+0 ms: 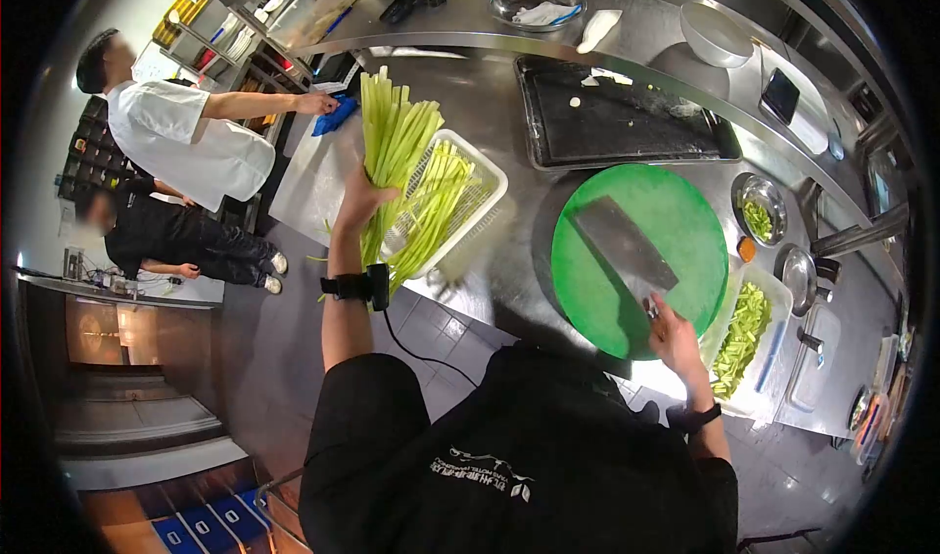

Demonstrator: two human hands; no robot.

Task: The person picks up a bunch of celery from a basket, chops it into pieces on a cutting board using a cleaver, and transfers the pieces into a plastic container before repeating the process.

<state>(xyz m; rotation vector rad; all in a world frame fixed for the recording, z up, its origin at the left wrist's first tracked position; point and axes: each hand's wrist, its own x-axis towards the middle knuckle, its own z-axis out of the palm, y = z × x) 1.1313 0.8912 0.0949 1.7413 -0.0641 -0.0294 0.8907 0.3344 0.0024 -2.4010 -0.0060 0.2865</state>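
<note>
My left hand (364, 200) is closed around a bunch of long green celery stalks (397, 128), raised over the left side of a white plastic basket (497, 174). More celery stalks (438, 197) lie inside that basket. In my right hand (674, 337) is the handle of a cleaver (624, 246), its broad blade above the round green cutting board (597, 304). To the right of the board, a clear container (783, 304) holds chopped celery pieces (741, 339).
A black tray (627, 128) with white scraps lies behind the board. Metal bowls (764, 202) stand at right, one with chopped greens. A raised shelf (450, 27) crosses the back, carrying a white bowl (717, 37) and a phone (780, 96). Two people (186, 133) stand at left.
</note>
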